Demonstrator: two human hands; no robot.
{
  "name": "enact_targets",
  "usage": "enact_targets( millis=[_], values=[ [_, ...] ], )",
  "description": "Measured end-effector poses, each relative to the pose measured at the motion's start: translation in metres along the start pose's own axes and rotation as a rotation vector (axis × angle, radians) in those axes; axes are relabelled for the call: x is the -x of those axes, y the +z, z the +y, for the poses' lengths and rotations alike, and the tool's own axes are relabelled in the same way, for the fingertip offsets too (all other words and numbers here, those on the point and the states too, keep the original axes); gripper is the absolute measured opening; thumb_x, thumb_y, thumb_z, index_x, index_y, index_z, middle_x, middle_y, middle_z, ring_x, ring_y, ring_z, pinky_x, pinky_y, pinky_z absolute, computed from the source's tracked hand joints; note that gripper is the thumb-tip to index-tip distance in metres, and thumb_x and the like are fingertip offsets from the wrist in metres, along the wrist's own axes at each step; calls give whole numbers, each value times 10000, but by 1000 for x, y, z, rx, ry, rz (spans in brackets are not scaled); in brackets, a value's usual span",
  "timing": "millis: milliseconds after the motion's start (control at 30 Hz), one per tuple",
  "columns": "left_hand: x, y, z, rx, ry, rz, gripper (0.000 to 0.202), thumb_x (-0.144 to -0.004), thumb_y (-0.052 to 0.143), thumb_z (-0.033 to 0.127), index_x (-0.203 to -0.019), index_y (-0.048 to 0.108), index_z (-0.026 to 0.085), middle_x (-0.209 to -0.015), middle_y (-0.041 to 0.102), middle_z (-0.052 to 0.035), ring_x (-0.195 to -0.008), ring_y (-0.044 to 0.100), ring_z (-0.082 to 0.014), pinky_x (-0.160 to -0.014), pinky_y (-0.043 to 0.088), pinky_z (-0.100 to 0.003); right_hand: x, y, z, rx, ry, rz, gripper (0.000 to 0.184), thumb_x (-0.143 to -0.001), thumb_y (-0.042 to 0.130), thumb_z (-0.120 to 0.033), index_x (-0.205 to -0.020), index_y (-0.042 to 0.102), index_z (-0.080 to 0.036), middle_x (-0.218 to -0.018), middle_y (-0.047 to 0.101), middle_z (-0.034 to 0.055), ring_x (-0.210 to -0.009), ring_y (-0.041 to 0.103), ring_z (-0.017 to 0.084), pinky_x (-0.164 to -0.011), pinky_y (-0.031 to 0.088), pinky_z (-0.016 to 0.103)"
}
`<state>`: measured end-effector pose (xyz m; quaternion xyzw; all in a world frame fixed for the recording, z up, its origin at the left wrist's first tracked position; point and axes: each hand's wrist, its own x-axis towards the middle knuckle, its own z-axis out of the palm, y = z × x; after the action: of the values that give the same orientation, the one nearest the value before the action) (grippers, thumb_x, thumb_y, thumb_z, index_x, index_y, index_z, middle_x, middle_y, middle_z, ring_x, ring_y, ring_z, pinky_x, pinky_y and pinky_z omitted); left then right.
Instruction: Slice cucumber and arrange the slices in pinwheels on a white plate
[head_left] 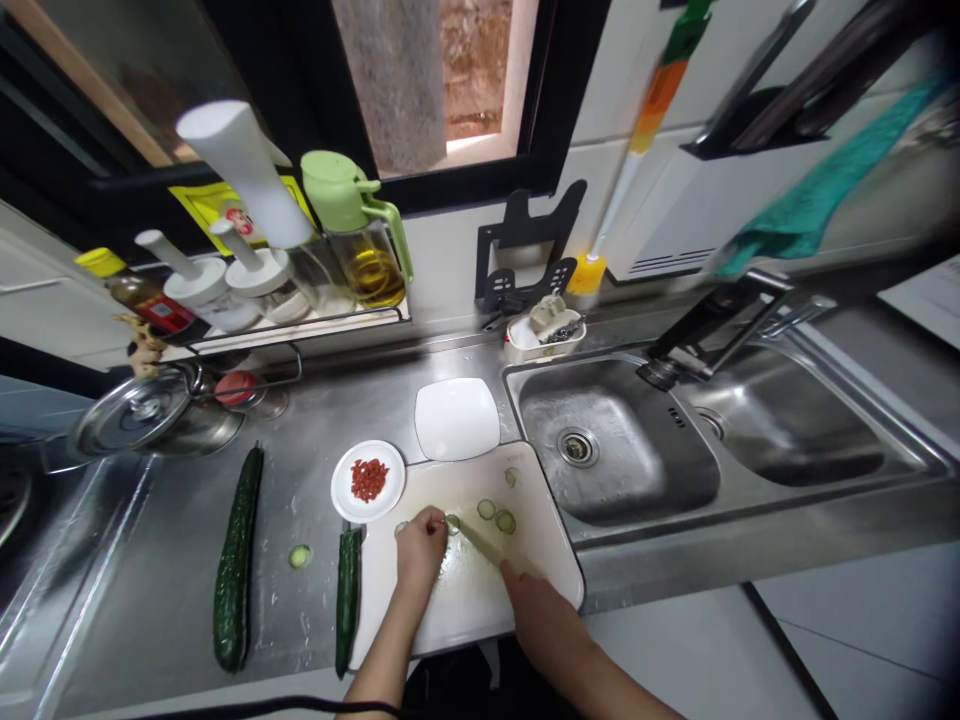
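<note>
My right hand [541, 612] is closed round the handle of a knife [481, 541], its blade low over the white cutting board [480, 605] and pointing left. At the blade's tip lies a thin cucumber slice [452, 523]. Just left of it, my left hand [421, 548] rests on the board with fingers curled together; what they pinch, if anything, is hidden. Part of another slice [402, 527] shows beside that hand. More slices, among them a cucumber slice [505, 522], lie on the board's right side. Along its left edge lies a cut cucumber [348, 600].
A whole cucumber [238, 565] and a loose end slice [299, 556] lie on the steel counter. Behind the board are a small plate of red berries [369, 481] and a white square plate [457, 418]. A double sink [615, 450] borders the right; a seasoning shelf [330, 325] stands behind.
</note>
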<state>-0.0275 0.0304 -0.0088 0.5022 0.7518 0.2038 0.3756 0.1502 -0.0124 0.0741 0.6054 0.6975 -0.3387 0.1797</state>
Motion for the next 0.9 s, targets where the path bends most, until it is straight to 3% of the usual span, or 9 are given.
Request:
enact_targets(
  millis=[300,600,900],
  values=[
    [-2,1,-3,-14,-9,-5,185,-743,498,147,-771,674,194,-670,684,14,-624,604,-111,-627,398,-201,-2,2,-1,0,-1,8,563,-797,299,-6,-1308,489,-145,-969,688,124,-884,648,209,-735,447,260],
    [-4,2,-4,-18,-22,-11,166,-739,509,143,-760,668,188,-691,690,-1,-652,613,-122,-651,403,-210,-9,-2,-5,-34,8,-75,530,-809,319,-40,-1302,492,-132,-1052,665,133,-983,615,247,-794,454,313],
    [-2,3,-3,-24,-8,-3,163,-734,504,178,-738,665,195,-621,657,19,-597,587,-116,-615,392,-208,8,14,17,-15,11,-43,564,-781,306,2,-1288,515,-130,-1121,648,132,-1013,600,220,-847,438,271]
  ],
)
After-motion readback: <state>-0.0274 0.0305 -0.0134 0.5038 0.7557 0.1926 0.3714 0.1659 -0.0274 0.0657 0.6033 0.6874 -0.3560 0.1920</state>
